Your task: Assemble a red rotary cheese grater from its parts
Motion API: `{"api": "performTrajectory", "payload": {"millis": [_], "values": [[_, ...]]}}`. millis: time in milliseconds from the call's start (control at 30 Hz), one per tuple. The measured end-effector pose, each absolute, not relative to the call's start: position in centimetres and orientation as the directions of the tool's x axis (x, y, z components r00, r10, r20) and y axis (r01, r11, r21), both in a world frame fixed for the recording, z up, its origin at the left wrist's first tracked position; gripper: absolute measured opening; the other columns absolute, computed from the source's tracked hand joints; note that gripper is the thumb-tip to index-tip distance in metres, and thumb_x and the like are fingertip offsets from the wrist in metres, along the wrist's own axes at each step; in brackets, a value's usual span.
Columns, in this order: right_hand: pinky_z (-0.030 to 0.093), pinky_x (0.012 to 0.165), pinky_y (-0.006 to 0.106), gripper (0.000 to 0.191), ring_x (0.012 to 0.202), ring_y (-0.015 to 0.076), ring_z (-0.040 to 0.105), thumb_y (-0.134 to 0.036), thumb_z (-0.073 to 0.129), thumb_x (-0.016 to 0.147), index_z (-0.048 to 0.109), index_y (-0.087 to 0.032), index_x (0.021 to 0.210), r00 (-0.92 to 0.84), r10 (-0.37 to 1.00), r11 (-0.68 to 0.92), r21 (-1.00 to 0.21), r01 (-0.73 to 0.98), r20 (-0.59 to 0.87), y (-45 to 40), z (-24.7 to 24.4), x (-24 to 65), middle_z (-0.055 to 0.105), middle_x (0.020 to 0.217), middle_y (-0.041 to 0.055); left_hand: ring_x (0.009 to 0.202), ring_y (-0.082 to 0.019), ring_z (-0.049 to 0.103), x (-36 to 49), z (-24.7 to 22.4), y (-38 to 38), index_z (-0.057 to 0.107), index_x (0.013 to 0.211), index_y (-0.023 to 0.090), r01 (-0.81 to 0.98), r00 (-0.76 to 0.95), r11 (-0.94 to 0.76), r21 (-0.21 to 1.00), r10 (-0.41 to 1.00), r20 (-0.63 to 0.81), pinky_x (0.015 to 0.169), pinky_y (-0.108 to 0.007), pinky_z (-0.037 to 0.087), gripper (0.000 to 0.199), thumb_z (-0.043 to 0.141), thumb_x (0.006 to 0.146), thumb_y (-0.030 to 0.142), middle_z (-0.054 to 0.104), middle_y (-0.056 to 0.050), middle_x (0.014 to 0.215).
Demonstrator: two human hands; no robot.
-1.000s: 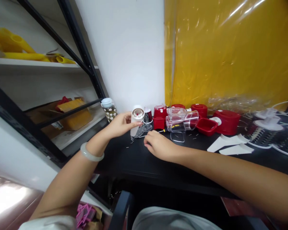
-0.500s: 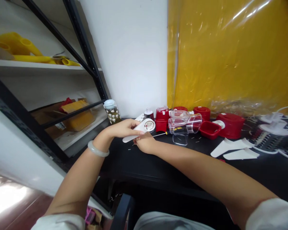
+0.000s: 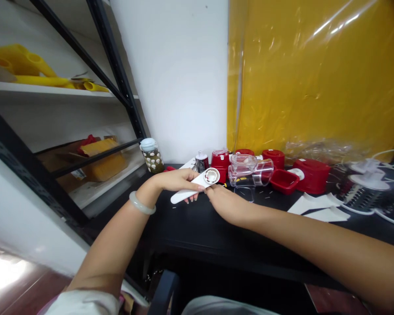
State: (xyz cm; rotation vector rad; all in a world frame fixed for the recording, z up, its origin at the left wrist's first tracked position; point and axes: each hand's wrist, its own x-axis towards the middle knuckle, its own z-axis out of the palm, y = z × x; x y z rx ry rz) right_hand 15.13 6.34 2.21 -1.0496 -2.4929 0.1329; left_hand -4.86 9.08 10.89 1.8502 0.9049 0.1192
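Note:
A white plastic crank handle point(image 3: 193, 187) with a round, hollow end is gripped by my left hand point(image 3: 180, 180), thumb on top and fingers underneath. Its round end tilts up and to the right, showing a recess with small reddish spots. Close against the lower right of that end is my right hand point(image 3: 228, 203), its fingers bent and pressed together. Their tips are mostly hidden, so whatever they pinch does not show. Behind the hands stand a grater drum point(image 3: 202, 162) with a white hub and a red plastic housing point(image 3: 220, 159).
Clear plastic hoppers point(image 3: 249, 168), a red tray point(image 3: 284, 181) and a red base point(image 3: 311, 175) line the back. White handle pieces point(image 3: 315, 203) and grater drums point(image 3: 364, 192) lie right. A patterned bottle point(image 3: 152, 155) stands left beside the shelf rack point(image 3: 131, 109). Tiny pins point(image 3: 265, 192) are scattered on the black table.
My right hand has come up and right from the tabletop under the handle to its round end. My left hand has shifted the handle slightly right, its face now turned more upward.

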Motion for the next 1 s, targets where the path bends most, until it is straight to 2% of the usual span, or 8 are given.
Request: {"api": "performTrajectory", "payload": {"millis": [100,200,333,567,700,800,1000], "values": [[0.051,0.073,0.031,0.021,0.082,0.0181,0.062,-0.015,0.037,0.095,0.053,-0.022,0.083,-0.663,0.662,0.749,-0.273,0.604,0.349,4.4,3.6,19.5,0.063,0.089,0.0056,0.056,-0.014,0.067,-4.5,10.5,9.2,0.055,0.094,0.018,0.530,0.719,-0.124,0.839,0.590,-0.367,0.054,-0.023,0.054,0.034,0.071,0.082,0.045,0.068,0.001,0.069],[0.047,0.068,0.027,0.016,0.076,0.0150,0.058,-0.017,0.042,0.095,0.051,-0.023,0.083,-0.728,0.546,0.838,-0.242,0.490,0.416,3.8,5.3,22.4,0.060,0.086,0.0026,0.056,-0.014,0.067,-3.6,9.7,9.8,0.052,0.101,0.021,0.576,0.727,-0.093,0.812,0.512,-0.457,0.051,-0.023,0.055,0.037,0.072,0.081,0.045,0.069,0.002,0.069],[0.042,0.059,0.026,0.014,0.065,0.0137,0.054,-0.016,0.051,0.090,0.052,-0.020,0.078,-0.702,0.510,0.851,-0.172,0.497,0.497,4.5,6.9,23.6,0.059,0.075,0.0018,0.061,-0.016,0.070,-2.0,8.2,10.6,0.055,0.104,0.022,0.584,0.770,-0.137,0.800,0.405,-0.492,0.052,-0.023,0.057,0.037,0.074,0.079,0.042,0.070,0.001,0.075],[0.047,0.062,0.025,0.012,0.066,0.0135,0.061,-0.017,0.058,0.089,0.062,-0.020,0.078,-0.625,0.423,0.892,-0.183,0.413,0.656,6.0,4.8,23.3,0.067,0.074,0.0024,0.056,-0.016,0.069,-1.4,6.5,10.6,0.056,0.103,0.021,0.579,0.761,-0.045,0.814,0.390,-0.519,0.048,-0.023,0.057,0.038,0.075,0.077,0.040,0.068,0.002,0.068],[0.049,0.063,0.026,0.011,0.068,0.0138,0.061,-0.020,0.058,0.091,0.065,-0.020,0.082,-0.575,0.318,0.924,-0.110,0.367,0.754,6.4,2.7,23.3,0.069,0.076,0.0033,0.052,-0.015,0.067,-1.7,6.3,10.3,0.057,0.101,0.020,0.586,0.746,-0.004,0.810,0.393,-0.538,0.045,-0.021,0.056,0.036,0.076,0.076,0.039,0.067,0.003,0.065],[0.050,0.068,0.028,0.013,0.073,0.0153,0.062,-0.022,0.057,0.093,0.066,-0.020,0.084,-0.579,0.252,0.937,-0.045,0.348,0.775,6.1,2.3,23.4,0.069,0.078,0.0047,0.051,-0.014,0.067,-1.7,6.4,9.8,0.057,0.101,0.020,0.586,0.745,0.011,0.810,0.386,-0.544,0.044,-0.019,0.055,0.034,0.075,0.079,0.037,0.067,0.003,0.063],[0.045,0.065,0.029,0.014,0.074,0.0149,0.058,-0.024,0.055,0.094,0.069,-0.023,0.089,-0.604,0.259,0.904,0.032,0.427,0.754,4.3,2.4,23.0,0.066,0.082,0.0040,0.043,-0.013,0.064,-1.7,6.8,9.2,0.059,0.103,0.017,0.561,0.787,0.003,0.828,0.309,-0.534,0.040,-0.017,0.053,0.031,0.070,0.084,0.039,0.068,0.001,0.061]]}}
